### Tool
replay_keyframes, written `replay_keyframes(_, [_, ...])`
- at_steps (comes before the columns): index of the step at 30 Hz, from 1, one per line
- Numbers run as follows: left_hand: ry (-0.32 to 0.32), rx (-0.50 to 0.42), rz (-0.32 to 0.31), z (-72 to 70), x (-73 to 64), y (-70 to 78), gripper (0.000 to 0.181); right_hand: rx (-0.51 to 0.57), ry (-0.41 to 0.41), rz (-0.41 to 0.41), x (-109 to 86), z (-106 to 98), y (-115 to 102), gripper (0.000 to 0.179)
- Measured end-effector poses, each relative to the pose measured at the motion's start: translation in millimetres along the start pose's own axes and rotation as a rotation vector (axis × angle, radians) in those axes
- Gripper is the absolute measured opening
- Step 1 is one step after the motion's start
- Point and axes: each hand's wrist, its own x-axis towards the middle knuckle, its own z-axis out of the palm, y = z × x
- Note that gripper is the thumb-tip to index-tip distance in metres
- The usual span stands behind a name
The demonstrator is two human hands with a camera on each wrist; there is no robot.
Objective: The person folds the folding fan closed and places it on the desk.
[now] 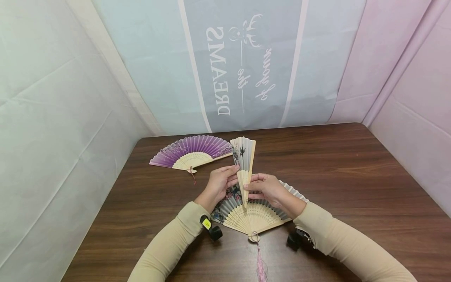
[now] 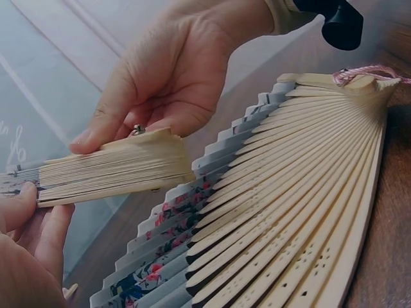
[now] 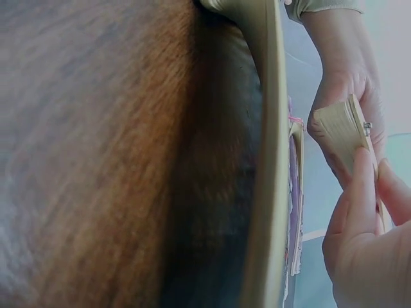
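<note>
Between both hands I hold a partly folded hand fan (image 1: 244, 156) with a pale grey leaf, dark print and cream ribs, its leaf end up. My left hand (image 1: 222, 182) pinches its left side around mid-length. On the other side, my right hand (image 1: 269, 190) grips the ribs lower down with thumb and fingers. In the left wrist view the held fan's ribs (image 2: 122, 163) lie stacked close together, with a metal pin at the pivot end. Beneath the hands a grey floral fan (image 1: 255, 217) lies spread on the table, its pink tassel (image 1: 260, 266) toward me; the hands partly cover its leaf.
A purple fan (image 1: 197, 150) lies spread at the back left of the brown wooden table (image 1: 352, 176), with a small red cord at its pivot. Behind the table hangs a printed cloth (image 1: 246, 70). Pale cloth walls (image 1: 53, 137) stand at the sides.
</note>
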Motion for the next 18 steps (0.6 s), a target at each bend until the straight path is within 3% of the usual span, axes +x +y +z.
replay_keyframes(6, [-0.001, -0.032, 0.016, -0.5, 2.3, 2.2, 0.031, 0.047, -0.009, 0.003, -1.1, -1.1, -1.9, 0.011])
replay_keyframes(13, [0.015, -0.041, 0.016, 0.4, 0.7, 4.8, 0.030, 0.074, -0.020, 0.027, -1.3, -3.0, -4.7, 0.024])
replay_keyframes(18, [0.022, -0.034, 0.001, 0.9, 1.8, 4.6, 0.030, 0.074, -0.020, 0.026, -1.0, -3.1, -5.2, 0.019])
